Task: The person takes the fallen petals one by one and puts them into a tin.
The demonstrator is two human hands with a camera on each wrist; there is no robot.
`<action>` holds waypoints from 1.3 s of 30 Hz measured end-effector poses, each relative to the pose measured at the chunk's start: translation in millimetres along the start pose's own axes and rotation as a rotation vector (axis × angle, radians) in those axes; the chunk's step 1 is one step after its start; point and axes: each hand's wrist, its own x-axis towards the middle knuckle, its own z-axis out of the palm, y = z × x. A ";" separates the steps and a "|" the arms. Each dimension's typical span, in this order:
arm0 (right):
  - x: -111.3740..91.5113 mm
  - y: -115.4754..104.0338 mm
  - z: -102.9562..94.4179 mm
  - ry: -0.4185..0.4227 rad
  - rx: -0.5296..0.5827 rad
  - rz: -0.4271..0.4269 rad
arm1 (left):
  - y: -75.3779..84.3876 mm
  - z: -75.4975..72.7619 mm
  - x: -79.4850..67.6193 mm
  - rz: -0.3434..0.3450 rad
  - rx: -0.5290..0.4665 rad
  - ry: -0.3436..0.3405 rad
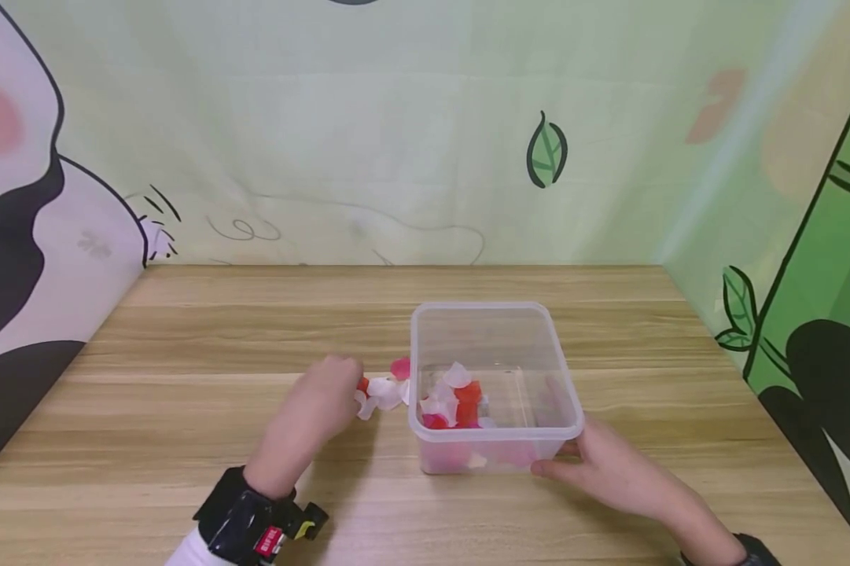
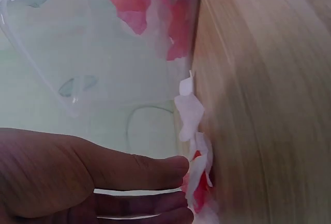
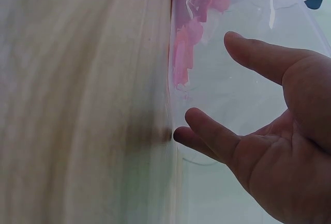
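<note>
In the head view a clear plastic box (image 1: 495, 434) stands lidless on the table, with white, red and pink artificial petals (image 1: 469, 401) inside, mostly toward its left. Loose petals (image 1: 385, 391) lie just left of it. My left hand (image 1: 318, 401) reaches down there; in the left wrist view its thumb (image 2: 155, 171) and fingers pinch at white and red petals (image 2: 199, 180), though the exact contact is partly hidden. At the box's lower right corner, my right hand (image 1: 608, 464) rests against the wall, thumb and fingers spread in the right wrist view.
The wood-grain table (image 1: 241, 338) extends around the box on all sides. Behind it hangs a pale green printed backdrop (image 1: 368, 157), with more printed panels at left and right. Both wrists wear black straps (image 1: 244, 511).
</note>
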 end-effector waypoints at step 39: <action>-0.5 1.1 1.2 0.007 0.006 -0.011 | 4.8 -18.4 -5.5 0.041 -0.142 0.113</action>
